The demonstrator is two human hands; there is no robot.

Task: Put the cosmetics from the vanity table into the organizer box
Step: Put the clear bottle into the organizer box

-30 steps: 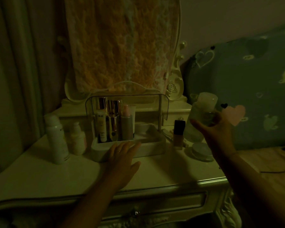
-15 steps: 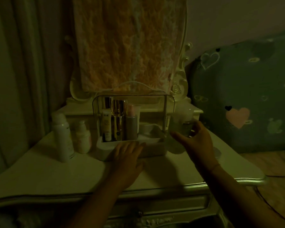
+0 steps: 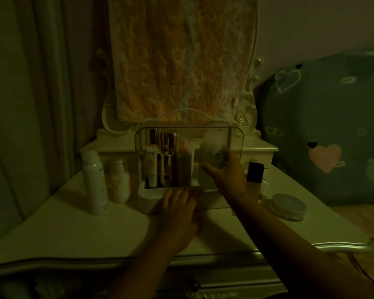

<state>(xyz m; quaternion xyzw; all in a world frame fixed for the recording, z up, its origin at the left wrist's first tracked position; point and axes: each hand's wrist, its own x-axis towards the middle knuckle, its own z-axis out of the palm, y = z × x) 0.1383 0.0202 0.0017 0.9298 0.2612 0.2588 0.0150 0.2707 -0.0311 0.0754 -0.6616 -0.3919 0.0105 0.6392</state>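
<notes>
The organizer box [image 3: 148, 200] stands at the middle back of the vanity table [image 3: 73, 229], white base with a clear raised lid. Inside at the left stand a white tube [image 3: 151, 167], gold bottles [image 3: 166, 158] and a pinkish bottle [image 3: 184, 165]. My right hand [image 3: 229, 173] grips a clear bottle with a white cap [image 3: 212, 147] over the box's right side. My left hand [image 3: 179, 210] lies flat against the box's front, fingers spread. A tall white bottle [image 3: 94, 182] and a small pump bottle [image 3: 119, 182] stand left of the box.
A dark-capped bottle [image 3: 255, 172] and a round jar [image 3: 288, 206] sit right of the box. A mirror draped with patterned cloth [image 3: 177, 61] rises behind. A heart-print cushion [image 3: 324, 130] leans at the right, curtains [image 3: 30, 104] hang at the left.
My right hand has carried the clear bottle leftward from the table's right side to over the box's right part. My left hand has stayed at the box's front.
</notes>
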